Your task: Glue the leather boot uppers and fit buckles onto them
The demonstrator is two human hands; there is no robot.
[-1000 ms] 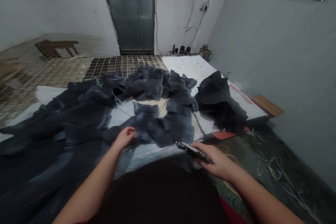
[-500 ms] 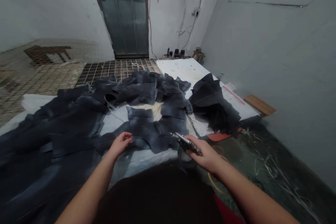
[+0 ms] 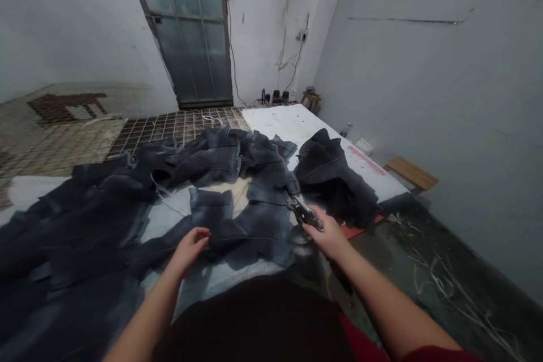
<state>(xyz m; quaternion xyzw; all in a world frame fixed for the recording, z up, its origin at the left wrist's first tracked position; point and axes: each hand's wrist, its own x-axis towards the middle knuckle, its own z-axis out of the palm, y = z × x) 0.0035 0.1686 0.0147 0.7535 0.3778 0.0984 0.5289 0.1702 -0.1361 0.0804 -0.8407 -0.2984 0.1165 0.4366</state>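
My right hand [image 3: 326,233] is closed around a metal spray gun [image 3: 306,215], its nozzle end facing forward and left. Below the gun a rounded grey cup [image 3: 303,249] shows, partly blurred. My left hand [image 3: 193,246] is at the near edge of a dark blue denim piece [image 3: 254,229], fingers loosely bent and the thumb a little apart from them. I see nothing held in it; whether it touches the cloth I cannot tell. The denim piece has paler faded patches and lies on a whitish sheet [image 3: 165,218].
Many overlapping denim pieces [image 3: 97,203] cover the left and back. Another dark heap [image 3: 335,181] lies on a white board [image 3: 275,119] at right. Behind are a wire grid [image 3: 169,127] and a glazed door [image 3: 190,39]. Loose pale strings [image 3: 453,294] lie on the floor.
The view has tilted up and turned a little right. My right hand has shifted the spray gun slightly forward and away from the near denim piece. My left hand stays in much the same pose.
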